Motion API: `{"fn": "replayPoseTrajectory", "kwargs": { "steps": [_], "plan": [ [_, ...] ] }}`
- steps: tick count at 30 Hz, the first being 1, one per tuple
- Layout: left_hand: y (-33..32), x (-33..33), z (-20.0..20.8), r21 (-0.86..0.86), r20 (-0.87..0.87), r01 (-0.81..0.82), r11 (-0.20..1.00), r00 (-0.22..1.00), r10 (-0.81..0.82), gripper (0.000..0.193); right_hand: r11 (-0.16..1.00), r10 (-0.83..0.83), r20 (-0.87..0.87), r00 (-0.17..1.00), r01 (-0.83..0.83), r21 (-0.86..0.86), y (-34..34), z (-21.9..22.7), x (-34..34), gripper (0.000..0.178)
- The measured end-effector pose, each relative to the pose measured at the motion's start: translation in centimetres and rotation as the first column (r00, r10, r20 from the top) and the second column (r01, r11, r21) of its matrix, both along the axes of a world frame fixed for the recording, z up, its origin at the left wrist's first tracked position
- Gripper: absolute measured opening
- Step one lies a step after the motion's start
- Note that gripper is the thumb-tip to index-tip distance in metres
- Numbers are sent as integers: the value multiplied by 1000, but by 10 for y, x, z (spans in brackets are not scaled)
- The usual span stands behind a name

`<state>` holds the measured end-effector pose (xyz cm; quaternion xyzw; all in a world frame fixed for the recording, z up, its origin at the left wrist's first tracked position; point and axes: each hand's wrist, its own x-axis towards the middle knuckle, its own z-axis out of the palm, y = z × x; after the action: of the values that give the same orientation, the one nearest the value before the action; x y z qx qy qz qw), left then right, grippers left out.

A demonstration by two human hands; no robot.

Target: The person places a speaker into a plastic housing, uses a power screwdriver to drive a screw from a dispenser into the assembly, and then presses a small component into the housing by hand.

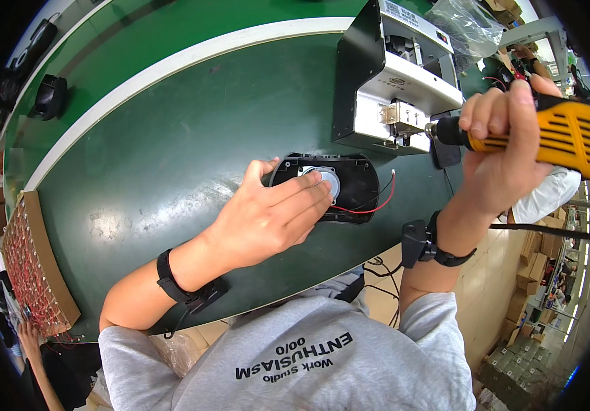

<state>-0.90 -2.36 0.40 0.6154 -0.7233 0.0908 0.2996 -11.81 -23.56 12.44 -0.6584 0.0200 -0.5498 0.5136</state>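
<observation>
My left hand (267, 216) is closed over a black plastic housing (365, 175). Its fingers press on a round grey speaker (334, 183) inside, and its thumb is at the housing's far left edge. A red and a black wire (385, 204) run from the speaker to a small white plug on the right. In my right hand (504, 147) is a yellow and black power screwdriver (575, 137), held level and pointing left. Its tip meets the front of a metal screw feeder (394, 79), at the small outlet block; whether a screw is on the bit is too small to tell.
A cardboard tray (41, 267) full of red-wired parts stands at the left table end, near another person's hand (29, 339). A black part (50, 97) lies beyond the white strip. Behind the feeder is a clear plastic bag (469, 31). Cartons (534, 267) stand right of the table.
</observation>
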Motion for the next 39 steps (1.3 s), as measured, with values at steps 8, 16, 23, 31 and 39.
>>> {"fn": "replayPoseTrajectory", "kwargs": {
  "steps": [8,16,23,31,39],
  "plan": [
    [3,6,-9,10,-111,15,1000,994,-14,40,997,67,-37,997,-65,41,-4,-8,-2,24],
    [-1,6,-12,-50,-137,18,999,990,-25,32,902,432,-71,899,-431,37,27,1,-27,27],
    [-1,4,-18,-56,-93,-27,998,995,21,32,930,366,-205,908,-366,41,65,-24,-27,30],
    [-2,3,-20,-81,-106,-54,995,993,45,31,905,413,-311,856,-423,36,58,-32,-30,30],
    [-3,2,-20,-92,-117,-67,994,992,56,29,904,417,-298,858,-426,40,59,-40,-28,28]
  ]
}}
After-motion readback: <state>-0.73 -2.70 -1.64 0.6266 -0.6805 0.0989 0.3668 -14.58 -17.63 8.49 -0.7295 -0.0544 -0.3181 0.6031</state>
